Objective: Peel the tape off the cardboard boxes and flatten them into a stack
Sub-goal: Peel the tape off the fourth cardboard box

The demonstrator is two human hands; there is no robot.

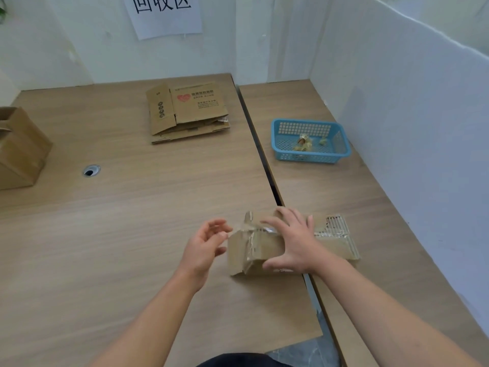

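Observation:
A small brown cardboard box (267,249) lies across the gap between two wooden tables, near me. My right hand (293,241) lies spread over its top, fingers straight, pressing it down. My left hand (205,245) is just left of the box and pinches a strip of clear tape (239,229) that stretches from the box's left end to its fingertips. A stack of flattened boxes (186,112) lies at the back of the left table.
A blue plastic basket (341,144) holding balled tape scraps stands on the right table. A brown paper bag (19,149) stands at the left edge. A round cable hole (91,170) is in the left table. White partition walls close the back and right.

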